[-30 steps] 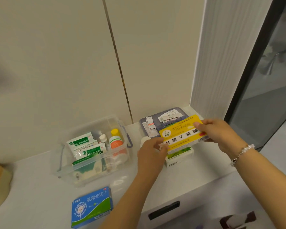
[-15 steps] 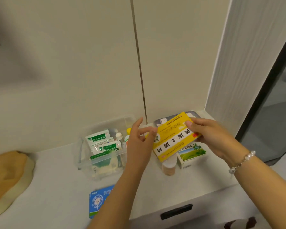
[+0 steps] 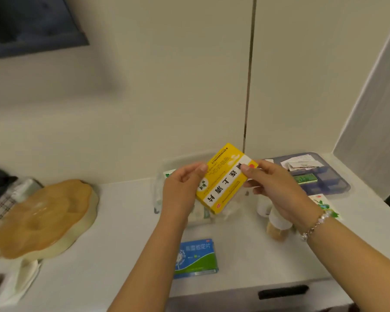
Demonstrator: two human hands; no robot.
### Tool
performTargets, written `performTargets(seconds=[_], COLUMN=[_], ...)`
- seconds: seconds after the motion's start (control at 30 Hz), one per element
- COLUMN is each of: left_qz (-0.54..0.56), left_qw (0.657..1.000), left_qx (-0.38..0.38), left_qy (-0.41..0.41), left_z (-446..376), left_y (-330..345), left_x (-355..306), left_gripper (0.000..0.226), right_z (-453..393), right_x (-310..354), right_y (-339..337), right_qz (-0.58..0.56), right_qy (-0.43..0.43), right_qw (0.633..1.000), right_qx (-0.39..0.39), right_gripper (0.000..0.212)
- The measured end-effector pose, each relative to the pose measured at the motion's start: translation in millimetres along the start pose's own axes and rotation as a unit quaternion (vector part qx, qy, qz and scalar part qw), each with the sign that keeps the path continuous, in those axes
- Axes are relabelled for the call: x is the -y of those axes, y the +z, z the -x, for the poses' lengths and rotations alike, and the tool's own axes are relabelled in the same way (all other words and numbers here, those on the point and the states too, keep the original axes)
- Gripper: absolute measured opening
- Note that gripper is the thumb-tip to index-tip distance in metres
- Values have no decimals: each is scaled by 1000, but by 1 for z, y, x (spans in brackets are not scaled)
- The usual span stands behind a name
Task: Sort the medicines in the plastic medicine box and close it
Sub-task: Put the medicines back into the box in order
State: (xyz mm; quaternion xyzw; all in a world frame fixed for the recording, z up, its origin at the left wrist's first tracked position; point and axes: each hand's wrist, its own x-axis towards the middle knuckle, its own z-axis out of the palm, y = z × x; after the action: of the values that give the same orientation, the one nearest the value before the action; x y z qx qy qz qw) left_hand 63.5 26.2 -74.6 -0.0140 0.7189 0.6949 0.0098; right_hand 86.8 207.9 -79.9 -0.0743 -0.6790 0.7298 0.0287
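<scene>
I hold a yellow medicine carton (image 3: 225, 179) tilted in the air with both hands. My left hand (image 3: 181, 190) grips its left edge and my right hand (image 3: 273, 188) grips its right end. Behind and below the carton stands the clear plastic medicine box (image 3: 160, 199), mostly hidden by my hands; green-and-white sachets show inside it. Its grey-blue lid (image 3: 324, 176) lies to the right with paper slips and a green strip on it. A blue-and-green medicine carton (image 3: 196, 257) lies flat on the white counter near the front edge.
A small bottle with brown contents (image 3: 277, 226) and a white bottle (image 3: 262, 207) stand under my right wrist. A floral-printed carton (image 3: 324, 206) lies to the right. A tan scalloped tray (image 3: 43, 217) sits at the left. A drawer handle (image 3: 283, 291) is below the counter edge.
The view has swung left, bringing the tan tray into sight. Both hands carried the yellow carton leftward from above the lid to over the clear box, and it tilted more steeply.
</scene>
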Motion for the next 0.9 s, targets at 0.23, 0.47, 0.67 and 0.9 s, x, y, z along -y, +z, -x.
performTargets(seconds=[0.23, 0.47, 0.67, 0.9], left_qz=[-29, -152, -58, -75], left_qw=[992, 974, 989, 990], left_qx=[-121, -165, -103, -68], left_qy=[25, -4, -90, -98], left_z=[-15, -30, -29, -29], left_y=[-36, -62, -68, -70], left_x=[9, 27, 37, 40], left_gripper=[27, 38, 58, 47], right_z=[-22, -38, -50, -55], right_x=[-6, -17, -27, -33], right_y=[41, 65, 80, 76], right_qz=[-37, 61, 143, 558], right_qy=[12, 13, 9, 21], right_qw=[997, 995, 989, 826], right_qx=[-73, -76, -31, 76], right_gripper=[11, 16, 19, 20])
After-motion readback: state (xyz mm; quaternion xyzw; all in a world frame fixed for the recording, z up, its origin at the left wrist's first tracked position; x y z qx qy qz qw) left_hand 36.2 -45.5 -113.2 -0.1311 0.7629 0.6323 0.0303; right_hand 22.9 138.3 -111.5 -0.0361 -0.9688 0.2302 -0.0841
